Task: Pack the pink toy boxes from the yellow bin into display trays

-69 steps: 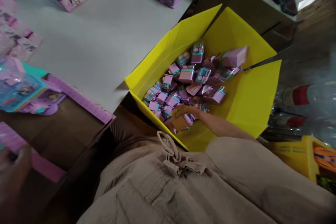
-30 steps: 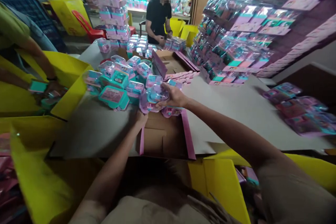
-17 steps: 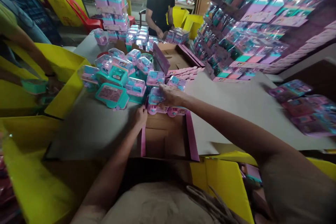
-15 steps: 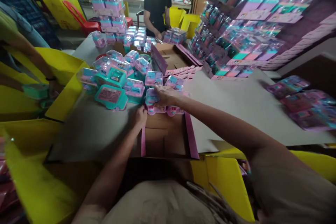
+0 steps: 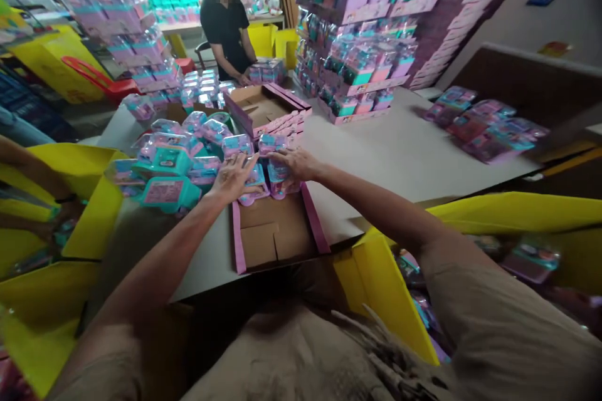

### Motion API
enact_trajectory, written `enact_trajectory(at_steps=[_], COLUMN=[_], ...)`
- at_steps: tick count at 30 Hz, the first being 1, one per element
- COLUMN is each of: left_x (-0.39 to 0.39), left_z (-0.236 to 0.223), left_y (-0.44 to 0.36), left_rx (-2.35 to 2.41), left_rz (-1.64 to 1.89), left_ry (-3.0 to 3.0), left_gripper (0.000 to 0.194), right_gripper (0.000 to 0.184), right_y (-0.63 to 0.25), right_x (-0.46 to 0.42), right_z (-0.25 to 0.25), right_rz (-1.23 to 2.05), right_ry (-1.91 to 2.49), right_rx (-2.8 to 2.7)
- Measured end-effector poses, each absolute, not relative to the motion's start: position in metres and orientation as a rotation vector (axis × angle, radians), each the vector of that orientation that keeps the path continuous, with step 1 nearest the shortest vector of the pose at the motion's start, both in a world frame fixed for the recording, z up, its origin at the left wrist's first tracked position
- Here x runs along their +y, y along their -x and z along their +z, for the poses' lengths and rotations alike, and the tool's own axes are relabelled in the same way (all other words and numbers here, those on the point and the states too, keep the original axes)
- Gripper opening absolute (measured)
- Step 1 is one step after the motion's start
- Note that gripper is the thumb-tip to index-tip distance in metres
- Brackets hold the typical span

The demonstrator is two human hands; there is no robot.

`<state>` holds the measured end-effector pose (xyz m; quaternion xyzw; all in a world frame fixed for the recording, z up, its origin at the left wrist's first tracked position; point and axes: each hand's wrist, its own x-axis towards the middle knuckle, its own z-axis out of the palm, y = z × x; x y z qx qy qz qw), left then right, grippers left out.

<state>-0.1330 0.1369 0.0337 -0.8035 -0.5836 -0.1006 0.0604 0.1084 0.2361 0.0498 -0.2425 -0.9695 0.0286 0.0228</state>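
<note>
An open cardboard tray (image 5: 256, 241) with pink sides lies in front of me at the table edge. Its far half holds several small clear-topped plastic boxes (image 5: 270, 142) in pink, purple and turquoise; brown cardboard shows in the near half. My left hand (image 5: 234, 178) grips a plastic box from the left, thumb and fingers spread around it. From the right, my right hand (image 5: 300, 165) has its fingers bent over the neighbouring box, partly hiding it. Left of the tray is a loose heap of similar boxes, including a turquoise one (image 5: 167, 193) with a printed label.
Stacked empty trays (image 5: 263, 106) stand behind the tray. Tall stacks of filled trays (image 5: 357, 62) rise beyond. More boxes (image 5: 489, 125) lie at the right. Yellow bins (image 5: 395, 288) flank me. One person (image 5: 226, 37) works across the table; another's arm (image 5: 28, 169) reaches into a left bin.
My left hand has moved from the tray's left edge up onto a box. My right hand stays over the boxes in the tray. The view has swung to the right.
</note>
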Motion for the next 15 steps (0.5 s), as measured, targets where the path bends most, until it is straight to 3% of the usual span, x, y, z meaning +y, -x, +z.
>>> enact_trajectory(at_steps=[7, 15], left_x=[0.147, 0.16], left_z=[0.036, 0.029], left_y=[0.146, 0.134], left_rx=[-1.571, -1.607], left_rz=[-0.162, -0.078], left_ry=[2.515, 2.506], left_gripper=[0.085, 0.085], right_gripper=[0.114, 0.114], right_y=[-0.118, -0.11], right_x=[0.265, 0.261], right_z=[0.034, 0.028], right_rz=[0.125, 0.095], right_ry=[0.52, 0.622], right_rx=[-2.99, -2.963])
